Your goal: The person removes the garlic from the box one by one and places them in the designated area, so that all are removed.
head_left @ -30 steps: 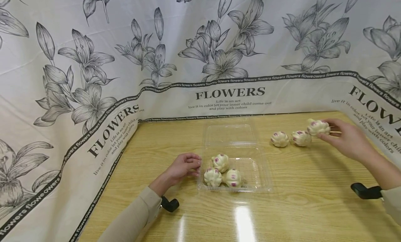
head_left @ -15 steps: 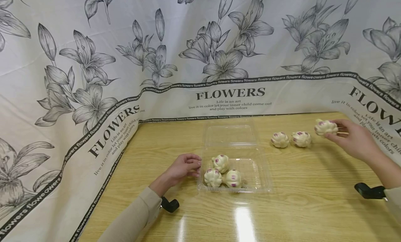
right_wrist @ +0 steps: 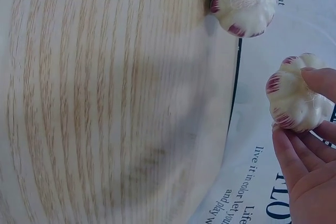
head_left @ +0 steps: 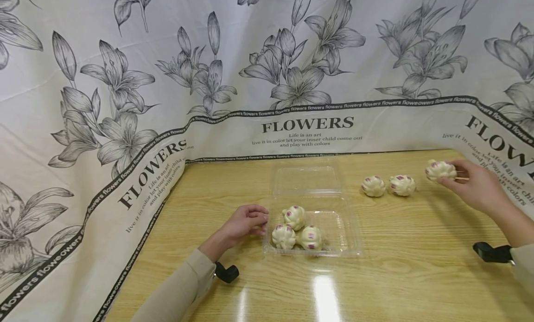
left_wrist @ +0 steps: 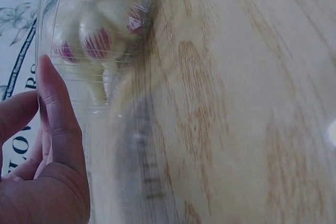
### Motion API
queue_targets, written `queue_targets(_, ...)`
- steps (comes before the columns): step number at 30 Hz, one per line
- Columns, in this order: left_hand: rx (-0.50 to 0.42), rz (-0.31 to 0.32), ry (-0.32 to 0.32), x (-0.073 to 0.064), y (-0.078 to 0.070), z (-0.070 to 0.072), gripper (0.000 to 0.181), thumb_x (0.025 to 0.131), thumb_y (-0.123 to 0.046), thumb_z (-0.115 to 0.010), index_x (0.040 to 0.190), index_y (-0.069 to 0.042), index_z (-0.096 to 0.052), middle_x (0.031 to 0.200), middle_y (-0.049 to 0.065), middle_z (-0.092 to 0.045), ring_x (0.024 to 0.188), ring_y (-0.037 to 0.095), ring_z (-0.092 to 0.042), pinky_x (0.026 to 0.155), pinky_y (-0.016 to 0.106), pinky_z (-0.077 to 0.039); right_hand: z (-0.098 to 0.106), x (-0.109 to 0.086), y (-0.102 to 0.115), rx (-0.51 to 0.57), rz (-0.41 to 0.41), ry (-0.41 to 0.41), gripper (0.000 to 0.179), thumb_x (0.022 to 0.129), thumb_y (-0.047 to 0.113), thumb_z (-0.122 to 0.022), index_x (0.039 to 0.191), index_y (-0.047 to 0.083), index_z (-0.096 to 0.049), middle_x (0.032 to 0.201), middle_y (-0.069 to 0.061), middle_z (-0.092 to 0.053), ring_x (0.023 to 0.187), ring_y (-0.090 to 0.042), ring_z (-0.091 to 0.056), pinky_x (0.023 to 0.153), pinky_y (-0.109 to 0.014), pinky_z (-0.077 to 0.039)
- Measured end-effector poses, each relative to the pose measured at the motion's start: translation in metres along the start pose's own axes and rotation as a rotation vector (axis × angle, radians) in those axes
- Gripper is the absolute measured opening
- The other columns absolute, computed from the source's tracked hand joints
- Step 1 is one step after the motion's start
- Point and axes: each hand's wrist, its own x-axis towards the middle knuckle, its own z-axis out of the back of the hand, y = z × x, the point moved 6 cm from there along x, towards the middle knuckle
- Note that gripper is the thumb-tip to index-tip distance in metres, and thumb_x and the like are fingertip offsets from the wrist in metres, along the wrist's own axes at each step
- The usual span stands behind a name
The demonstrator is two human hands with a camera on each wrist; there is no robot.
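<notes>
My right hand holds a garlic bulb, cream with purple patches, a little above the table. The right wrist view shows the thumb on one side of that bulb and fingers on the other. To its left, two more bulbs, one and another, lie on the table. My left hand pinches the left rim of a clear plastic clamshell box. Inside are three garlic bulbs, grouped on the left. The left wrist view shows thumb and forefinger at the box's edge.
The box's lid lies folded back towards the rear. Beneath everything is a wood-grain table. A white cloth printed with flowers and lettering hangs behind it and along both sides.
My right hand has carried its garlic bulb to the right, apart from the two bulbs on the table. The left hand and the box have stayed in place.
</notes>
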Motion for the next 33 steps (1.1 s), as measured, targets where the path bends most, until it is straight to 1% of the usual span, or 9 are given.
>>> queue_targets(1,-0.002,0.001,0.001,0.0,0.0,0.0,0.035,0.104,-0.003,-0.058,0.134,0.014,-0.049,0.094,0.008,-0.066,0.079,0.015,-0.066,0.072,0.03,-0.062,-0.001,0.0,-0.001,0.002,-0.001,0.001,0.061,0.102,0.024,-0.066,0.14,-0.017,-0.041,0.129,-0.046,-0.048,0.112,-0.064,-0.053,0.087,-0.072,-0.045)
queue_targets(7,-0.002,0.004,0.004,0.0,0.002,0.001,0.037,0.104,-0.004,-0.058,0.135,0.014,-0.049,0.094,0.007,-0.067,0.08,0.015,-0.065,0.073,0.03,-0.062,-0.002,-0.001,-0.005,-0.013,0.002,-0.006,0.06,0.102,0.021,-0.066,0.138,-0.019,-0.042,0.127,-0.046,-0.049,0.108,-0.063,-0.055,0.089,-0.073,-0.043)
queue_targets(10,0.001,0.007,0.003,0.0,0.002,0.001,0.036,0.104,-0.004,-0.058,0.135,0.014,-0.049,0.094,0.007,-0.066,0.08,0.015,-0.065,0.073,0.03,-0.062,-0.003,-0.003,-0.006,-0.018,0.007,-0.019,0.058,0.101,0.019,-0.067,0.137,-0.02,-0.042,0.126,-0.047,-0.049,0.107,-0.064,-0.055,0.098,-0.076,-0.033)
queue_targets(14,0.001,0.012,0.003,0.0,0.002,0.002,0.035,0.105,-0.004,-0.057,0.134,0.013,-0.05,0.095,0.007,-0.066,0.08,0.015,-0.065,0.073,0.03,-0.062,-0.005,-0.005,-0.01,-0.012,0.003,-0.031,0.057,0.1,0.016,-0.068,0.136,-0.02,-0.043,0.125,-0.047,-0.049,0.107,-0.064,-0.054,0.103,-0.077,-0.026)
queue_targets(16,0.0,0.013,0.003,0.0,0.002,0.002,0.035,0.105,-0.004,-0.058,0.134,0.013,-0.05,0.096,0.009,-0.065,0.08,0.015,-0.065,0.073,0.03,-0.062,-0.007,-0.005,-0.013,-0.013,-0.006,-0.026,0.057,0.1,0.016,-0.067,0.136,-0.02,-0.042,0.126,-0.047,-0.048,0.108,-0.063,-0.054,0.099,-0.075,-0.032)
queue_targets(19,0.001,0.015,-0.002,0.001,0.002,0.002,0.035,0.104,-0.004,-0.058,0.134,0.013,-0.05,0.098,0.011,-0.065,0.08,0.016,-0.065,0.073,0.03,-0.062,-0.008,-0.006,-0.018,-0.014,-0.014,-0.015,0.058,0.1,0.017,-0.067,0.136,-0.022,-0.042,0.126,-0.047,-0.048,0.108,-0.063,-0.054,0.095,-0.074,-0.037)
queue_targets(22,0.003,0.016,-0.006,0.001,0.002,0.002,0.035,0.104,-0.004,-0.058,0.133,0.013,-0.05,0.099,0.012,-0.065,0.08,0.016,-0.065,0.073,0.03,-0.062,-0.01,-0.006,-0.021,-0.023,-0.023,-0.009,0.059,0.1,0.018,-0.067,0.135,-0.023,-0.042,0.124,-0.047,-0.049,0.108,-0.062,-0.054,0.089,-0.071,-0.043)
queue_targets(28,0.0,0.014,-0.004,0.0,0.002,0.001,0.035,0.104,-0.003,-0.058,0.133,0.014,-0.05,0.098,0.013,-0.065,0.079,0.016,-0.065,0.072,0.03,-0.062,-0.016,-0.006,-0.03,-0.004,-0.047,0.013,0.062,0.1,0.02,-0.066,0.136,-0.023,-0.039,0.125,-0.048,-0.048,0.11,-0.062,-0.053,0.089,-0.071,-0.045)
queue_targets(33,0.0,0.014,-0.006,0.0,0.001,0.0,0.034,0.104,-0.003,-0.058,0.133,0.014,-0.05,0.098,0.013,-0.065,0.079,0.016,-0.065,0.072,0.03,-0.062,-0.019,-0.006,-0.034,-0.004,-0.051,0.011,0.063,0.1,0.02,-0.066,0.138,-0.022,-0.039,0.126,-0.048,-0.047,0.11,-0.062,-0.052,0.088,-0.071,-0.045)
